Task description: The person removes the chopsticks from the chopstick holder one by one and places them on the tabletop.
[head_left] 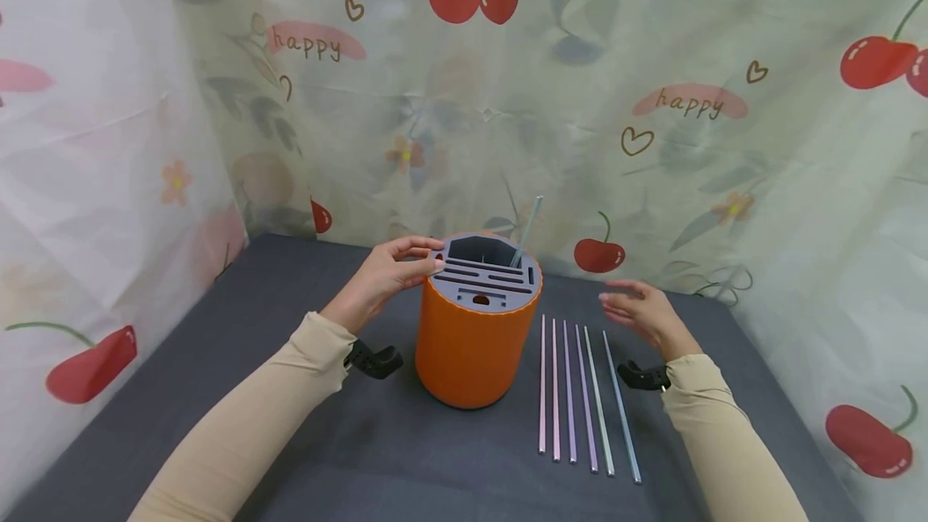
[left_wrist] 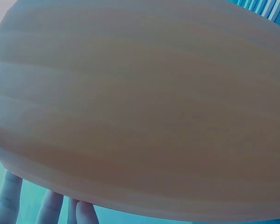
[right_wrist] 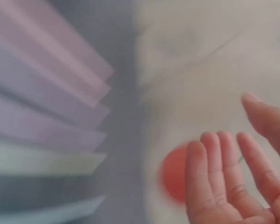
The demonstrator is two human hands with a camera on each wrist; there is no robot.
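Observation:
An orange ribbed utensil holder [head_left: 471,353] stands upright on the dark table; its grey slotted top [head_left: 484,294] has one large opening at the back. My left hand [head_left: 391,272] grips the left side of its rim, thumb in front and fingers behind. The holder's side fills the left wrist view, with fingertips [left_wrist: 51,207] past its edge. A pale thin chopstick [head_left: 529,228] leans out of the large opening; whether a second is beside it I cannot tell. Several pastel metallic chopsticks [head_left: 569,393] lie side by side right of the holder. My right hand [head_left: 641,312] hovers by their far ends, holding nothing, fingers loosely extended.
Dark cloth covers the table [head_left: 449,466]. Hanging curtains [head_left: 551,103] printed with cherries enclose it at the back and both sides. A black wrist strap [head_left: 373,359] is on the left wrist and another strap [head_left: 641,377] on the right.

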